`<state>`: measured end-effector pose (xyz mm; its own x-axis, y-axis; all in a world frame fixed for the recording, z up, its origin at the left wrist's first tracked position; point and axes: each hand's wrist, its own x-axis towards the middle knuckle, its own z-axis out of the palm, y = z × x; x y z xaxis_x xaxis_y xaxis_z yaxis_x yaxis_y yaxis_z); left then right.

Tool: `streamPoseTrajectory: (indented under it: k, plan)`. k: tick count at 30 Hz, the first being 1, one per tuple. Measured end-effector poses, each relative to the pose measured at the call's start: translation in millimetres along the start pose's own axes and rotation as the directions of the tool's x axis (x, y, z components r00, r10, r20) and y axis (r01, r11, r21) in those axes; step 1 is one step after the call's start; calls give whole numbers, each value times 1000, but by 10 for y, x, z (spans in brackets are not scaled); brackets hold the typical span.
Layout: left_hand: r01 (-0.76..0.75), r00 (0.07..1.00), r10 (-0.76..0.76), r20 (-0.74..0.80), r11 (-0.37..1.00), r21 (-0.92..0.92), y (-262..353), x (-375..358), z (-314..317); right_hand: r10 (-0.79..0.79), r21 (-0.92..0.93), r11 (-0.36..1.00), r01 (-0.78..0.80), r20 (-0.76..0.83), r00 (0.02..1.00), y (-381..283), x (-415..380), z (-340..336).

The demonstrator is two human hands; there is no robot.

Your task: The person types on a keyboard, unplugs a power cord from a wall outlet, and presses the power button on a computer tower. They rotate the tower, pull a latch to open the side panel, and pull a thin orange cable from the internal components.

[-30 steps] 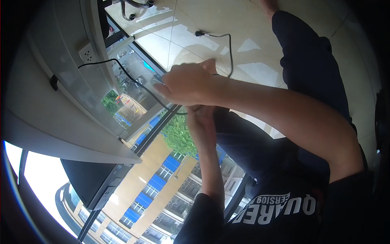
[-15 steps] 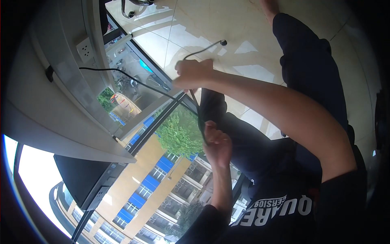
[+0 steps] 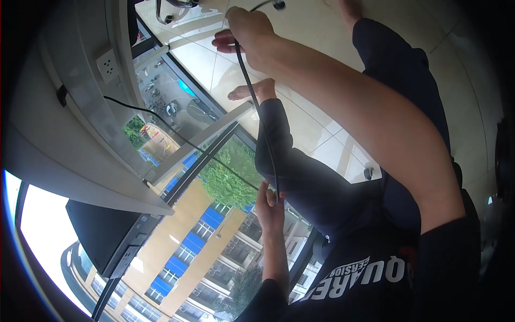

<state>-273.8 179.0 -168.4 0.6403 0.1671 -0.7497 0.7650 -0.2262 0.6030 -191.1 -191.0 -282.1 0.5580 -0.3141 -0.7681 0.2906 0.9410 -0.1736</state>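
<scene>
At the top, my right hand (image 3: 248, 32) is closed round a black cable (image 3: 248, 80), with some fingers stuck out to the side. A short end of the cable with a dark plug (image 3: 279, 5) sticks out beyond this hand. Lower down, my left hand (image 3: 270, 206) pinches the cable between thumb and fingers. The cable hangs in a long, slightly bowed stretch between the hands. From my left hand, another length runs up and left to the white desk frame.
A white socket panel (image 3: 107, 63) is on the frame at the upper left. Below the desktop (image 3: 96, 182) is a black box-like device (image 3: 115, 239). A window (image 3: 214, 225) shows buildings and a tree. My legs and bare feet are over the tiled floor (image 3: 316, 107), with a chair base at the top.
My right hand has moved up, away from my left hand, and the cable stretch between them is longer. My left hand has shifted slightly down and left. A bare foot now shows below my right hand.
</scene>
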Motion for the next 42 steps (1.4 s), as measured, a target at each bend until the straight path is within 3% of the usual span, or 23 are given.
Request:
streamPoseTrajectory:
  k: [4,7,10,11,14,16,17,18,19,20,22,23,25,27,28,29,32,33,34,36,37,40,42]
  plan:
    - [-11,1000,12,-2,995,97,132,83,-419,-94,4,996,94,-2,996,-527,-328,-55]
    - [-3,992,-21,124,982,188,303,341,-904,-403,-116,915,387,-197,894,-756,-138,-86]
    - [-54,964,171,-203,874,482,323,449,-798,-612,-190,791,582,-216,761,-703,-140,-80]
    - [-147,916,356,-186,728,669,324,568,-839,-680,-181,734,655,-202,705,-675,-230,-70]
    - [-431,651,733,195,146,891,482,683,-441,-406,-380,830,409,93,909,-605,-525,-76]
    - [-564,685,662,303,218,797,768,612,292,-483,-430,773,466,78,872,-86,-234,23]
    - [-623,694,628,352,279,731,896,607,640,-396,-585,696,416,171,902,2,-247,23]
    - [-675,693,597,405,340,655,1013,663,936,-669,-522,511,683,257,698,291,-183,66]
    - [-739,667,565,485,420,528,1119,796,1137,-373,-635,597,489,320,871,294,-245,80]
    - [-776,626,538,564,497,387,1233,922,1334,-245,-586,690,425,364,899,328,-378,78]
    - [-551,739,416,530,826,118,1547,995,1843,-328,-571,230,788,717,615,677,-304,32]
    - [-468,745,304,593,872,142,1740,1051,2005,-267,-667,314,676,621,737,670,-507,36]
    - [-382,736,186,651,908,172,2019,1099,2207,-274,-690,255,678,621,735,747,-611,-36]
    - [-274,628,88,773,955,113,2082,1145,2284,-175,-719,181,671,648,741,698,-538,-42]
    - [-213,560,47,827,973,90,2087,1129,2339,-243,-714,111,691,655,716,694,-502,-32]
    - [-256,714,153,684,965,51,2042,1096,2358,-305,-708,37,705,664,683,695,-478,-21]
    - [-252,650,175,740,968,-8,2419,1468,2272,-490,-725,-255,640,668,561,714,-458,-17]
    - [-189,686,184,704,979,-72,2685,1677,2259,-544,-733,-351,583,666,510,729,-485,-39]
    - [-207,700,220,679,973,-103,2818,1668,2296,-476,-729,-288,620,671,568,704,-535,-47]
    - [-450,694,394,603,891,-65,3229,1937,2313,-324,-726,-149,671,677,660,587,-656,-71]
    - [-518,661,438,609,854,-51,3446,2101,2310,-290,-732,-143,666,674,679,568,-686,-94]
    - [-776,611,722,326,627,66,3818,2315,2466,-196,-738,-147,658,674,712,604,-718,-129]
    - [-792,604,738,303,600,117,4101,2499,2464,-149,-727,-192,660,686,712,664,-710,-140]
